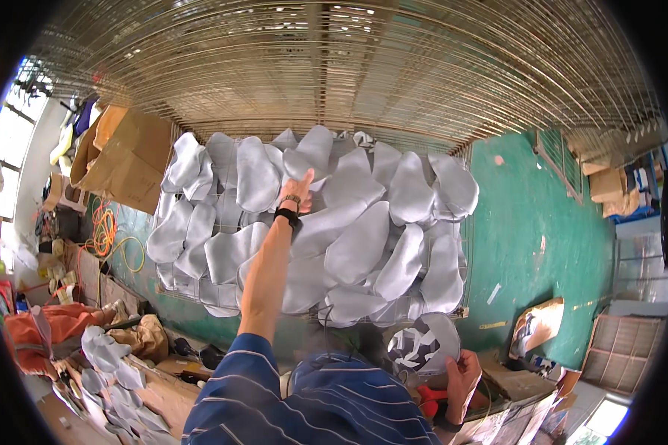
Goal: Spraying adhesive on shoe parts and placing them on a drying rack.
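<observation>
My left hand reaches out over a wire rack covered with grey, smooth, sole-shaped pieces. Its fingers are closed at the lower edge of one such grey piece near the rack's far middle. Beads and a black band circle that wrist. Down by my right side, my right hand pinches the edge of another grey piece. Against this piece shows a black-and-white patterned surface; I cannot tell whether they are joined. Below it, close to the right hand, is a red object.
More wire racks stand upright beyond the pieces. At the left are an open cardboard box, an orange hose and grey pieces on a cluttered surface. A box lies on the green floor at right.
</observation>
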A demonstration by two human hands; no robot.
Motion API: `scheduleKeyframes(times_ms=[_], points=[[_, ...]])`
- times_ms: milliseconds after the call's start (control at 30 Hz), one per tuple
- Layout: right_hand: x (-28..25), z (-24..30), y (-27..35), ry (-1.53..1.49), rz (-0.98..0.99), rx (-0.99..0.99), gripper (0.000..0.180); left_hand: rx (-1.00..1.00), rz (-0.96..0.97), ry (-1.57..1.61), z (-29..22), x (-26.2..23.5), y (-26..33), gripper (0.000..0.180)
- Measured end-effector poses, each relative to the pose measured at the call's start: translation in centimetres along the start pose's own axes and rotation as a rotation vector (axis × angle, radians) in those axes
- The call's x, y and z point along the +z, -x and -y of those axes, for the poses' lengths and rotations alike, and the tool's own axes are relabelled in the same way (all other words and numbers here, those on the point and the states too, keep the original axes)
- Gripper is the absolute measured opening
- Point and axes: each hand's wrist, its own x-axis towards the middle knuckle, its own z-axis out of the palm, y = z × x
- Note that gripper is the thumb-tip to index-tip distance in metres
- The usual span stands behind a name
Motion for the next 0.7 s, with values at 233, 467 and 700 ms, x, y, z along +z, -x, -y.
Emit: scheduleKeyframes(times_ms=[233, 467, 700], points=[[1.9, 0.2, -0.3, 0.095, 0.081, -0.135, 0.016, 0.074, 0.355, 1.203, 2.1, 3.5, -2.0, 0.019], [2.3, 0.4, 0.6, 0.099, 0.074, -0.126, 0.017, -0.056, -0.05, 0.29, 4.2, 2.1, -2.8, 0.014], [3.0, 0.6, 1.2, 0.097, 0.058, -0.12, 0.02, 0.16, 0.335, -0.759, 5.2, 2.2, -8.4, 0.015]])
